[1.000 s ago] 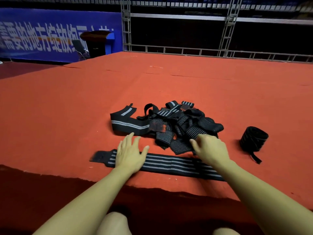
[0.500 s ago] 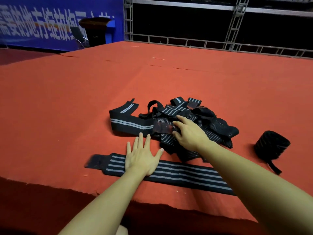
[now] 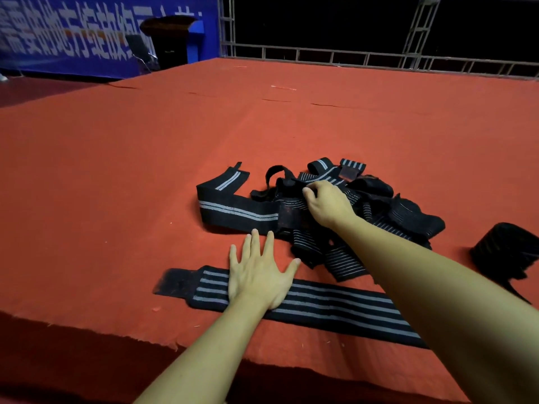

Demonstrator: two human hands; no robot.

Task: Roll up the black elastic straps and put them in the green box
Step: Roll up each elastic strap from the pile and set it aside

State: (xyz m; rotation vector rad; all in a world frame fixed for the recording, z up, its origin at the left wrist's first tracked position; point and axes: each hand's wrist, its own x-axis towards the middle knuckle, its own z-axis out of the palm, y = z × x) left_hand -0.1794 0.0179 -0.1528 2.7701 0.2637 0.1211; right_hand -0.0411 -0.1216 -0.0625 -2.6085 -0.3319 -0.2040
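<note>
A tangled pile of black elastic straps (image 3: 393, 211) with grey stripes lies on the red carpet. In front of it one strap (image 3: 335, 310) is stretched out flat along the carpet's near edge. My left hand (image 3: 259, 275) presses flat on that strap, fingers spread. My right hand (image 3: 328, 204) reaches into the pile, its fingers curled round a strap there. A rolled-up black strap (image 3: 504, 252) sits at the far right. No green box is in view.
The red carpet (image 3: 116, 185) covers a raised stage; its frayed front edge runs just below my arms. A metal truss railing (image 3: 350, 53) bounds the far side. A blue banner (image 3: 87, 33) and a dark lectern (image 3: 169, 39) stand at the back left.
My right hand left the flat strap and moved forward and left into the pile, taking hold of a strap. My left hand stays pressed on the flat strap.
</note>
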